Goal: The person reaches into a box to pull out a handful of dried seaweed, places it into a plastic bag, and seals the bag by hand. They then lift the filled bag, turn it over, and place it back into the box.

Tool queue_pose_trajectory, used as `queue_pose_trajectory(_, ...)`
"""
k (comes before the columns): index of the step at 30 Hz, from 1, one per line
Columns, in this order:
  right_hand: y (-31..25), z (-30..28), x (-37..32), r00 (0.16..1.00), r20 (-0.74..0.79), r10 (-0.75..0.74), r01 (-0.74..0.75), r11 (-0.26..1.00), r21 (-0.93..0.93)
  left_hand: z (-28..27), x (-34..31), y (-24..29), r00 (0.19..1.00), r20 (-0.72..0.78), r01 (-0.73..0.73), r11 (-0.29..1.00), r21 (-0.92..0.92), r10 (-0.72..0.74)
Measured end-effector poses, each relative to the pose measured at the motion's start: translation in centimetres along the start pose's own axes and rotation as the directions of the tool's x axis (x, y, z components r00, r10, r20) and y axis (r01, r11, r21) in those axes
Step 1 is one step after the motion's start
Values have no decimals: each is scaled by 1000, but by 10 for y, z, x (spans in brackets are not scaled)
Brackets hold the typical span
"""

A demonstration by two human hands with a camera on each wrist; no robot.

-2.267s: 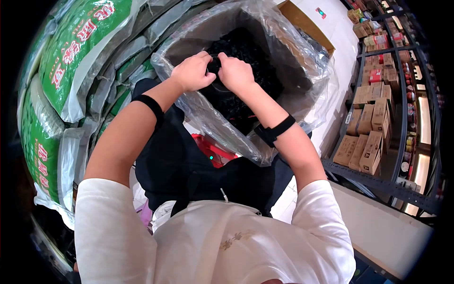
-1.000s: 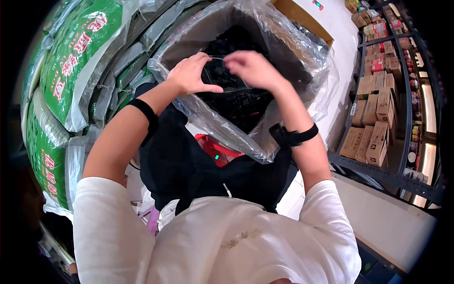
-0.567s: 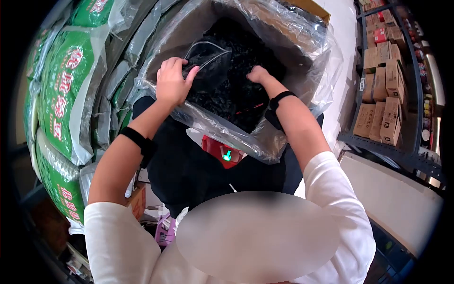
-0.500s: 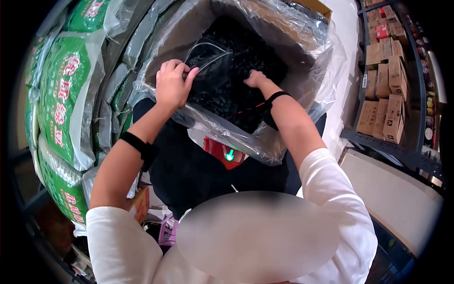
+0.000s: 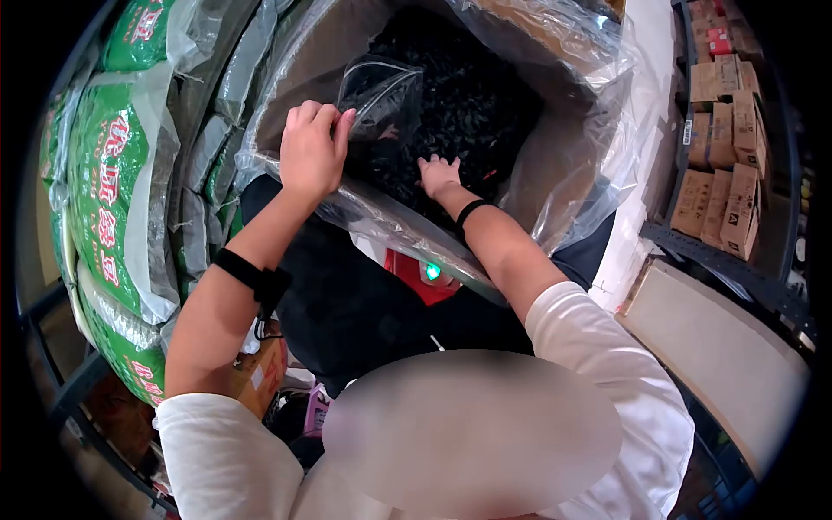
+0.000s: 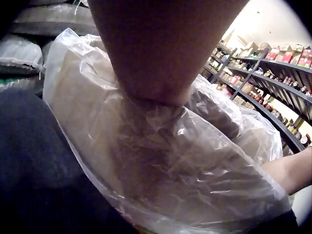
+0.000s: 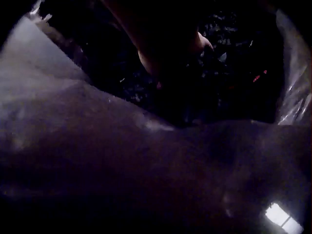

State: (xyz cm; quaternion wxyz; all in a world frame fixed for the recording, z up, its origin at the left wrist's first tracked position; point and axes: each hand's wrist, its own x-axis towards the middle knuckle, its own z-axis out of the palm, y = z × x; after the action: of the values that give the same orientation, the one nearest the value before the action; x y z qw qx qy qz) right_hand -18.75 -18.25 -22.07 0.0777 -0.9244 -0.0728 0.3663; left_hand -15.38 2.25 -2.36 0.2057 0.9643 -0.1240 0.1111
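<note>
In the head view, my left hand [image 5: 312, 149] pinches one edge of a clear zip-lock bag [image 5: 403, 104], whose pale zip line curves along its mouth. The bag lies over a heap of black, crinkled dried pieces [image 5: 472, 91] inside a deep carton [image 5: 299, 65] with a clear plastic liner [image 5: 594, 130]. My right hand [image 5: 440, 176] reaches into the near side of the heap, fingers spread over the pieces. In the right wrist view this hand [image 7: 168, 53] is dark against the heap. The left wrist view shows my forearm and the liner [image 6: 195, 165], with the fingers hidden.
Green printed sacks [image 5: 108, 186] are stacked along the left. Shelves with small brown boxes [image 5: 741, 204] stand at the right, beyond a strip of white floor [image 5: 637, 221]. A red object [image 5: 420, 282] sits between my knees, below the carton's near edge.
Both hands were together at the bag's edge; the right has since left it, moved down to the heap and spread its fingers. The left keeps its hold, and the bag's mouth has parted.
</note>
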Motion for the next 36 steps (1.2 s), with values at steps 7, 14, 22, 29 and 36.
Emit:
queue_pose_trajectory(7, 42, -50, 32, 986, -139, 90, -42, 947, 318, 0, -2, -1, 998, -52, -29, 999, -19, 28)
queue_pose_trajectory(14, 76, -163, 5, 965, -261, -1, 99, 926, 363, -3, -4, -3, 998, -17, 65, 996, -64, -66)
queue_pose_trajectory(22, 83, -258, -80, 843, -519, -138, 303, 920, 248, -14, -8, -1, 999, 40, 32, 995, -93, -28)
queue_pose_trajectory(29, 1, -271, -129, 911, -276, -305, 377, 889, 261, -15, -6, -2, 995, 102, -9, 995, -95, 19)
queue_pose_trajectory(36, -36, -247, -110, 821, -442, -361, 411, 912, 19, -22, -8, 1, 985, 170, 23, 996, -81, -9)
